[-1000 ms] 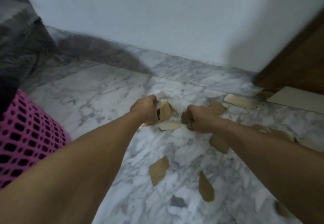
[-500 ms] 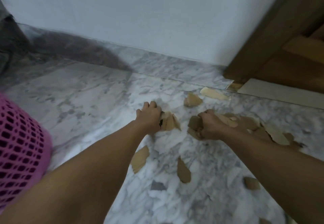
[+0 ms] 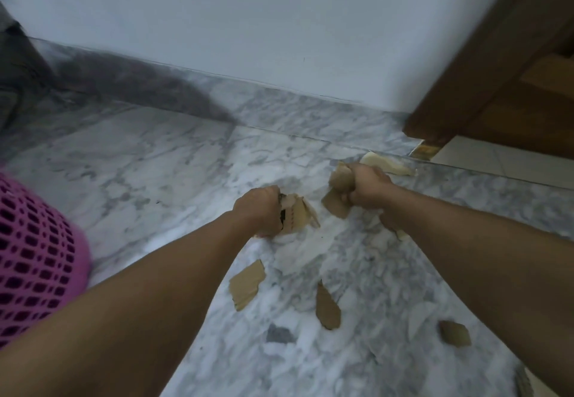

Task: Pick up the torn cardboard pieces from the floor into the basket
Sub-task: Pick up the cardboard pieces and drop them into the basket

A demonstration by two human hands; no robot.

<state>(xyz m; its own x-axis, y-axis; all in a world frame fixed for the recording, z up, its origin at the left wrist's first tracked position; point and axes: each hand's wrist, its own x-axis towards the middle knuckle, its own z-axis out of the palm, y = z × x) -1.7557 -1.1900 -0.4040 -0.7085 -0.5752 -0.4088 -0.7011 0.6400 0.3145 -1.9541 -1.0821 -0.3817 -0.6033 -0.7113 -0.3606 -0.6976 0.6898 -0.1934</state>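
Head view is showing both hands out over the marble floor point(image 3: 155, 160). At 12 o'clock the left hand point(image 3: 259, 213) is gripping a wad of cardboard scraps point(image 3: 296, 215); at 1 o'clock the right hand point(image 3: 365, 187) is clutching brown pieces point(image 3: 337, 193). Loose pieces are lying at 6 o'clock point(image 3: 247, 284), point(image 3: 326, 306) and 4 o'clock point(image 3: 455, 333). The pink basket point(image 3: 34, 260) is sitting at 9 o'clock.

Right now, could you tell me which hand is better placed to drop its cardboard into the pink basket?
Left. The left hand, gripping cardboard pieces, is nearer the pink basket at the left edge; the right hand is farther away.
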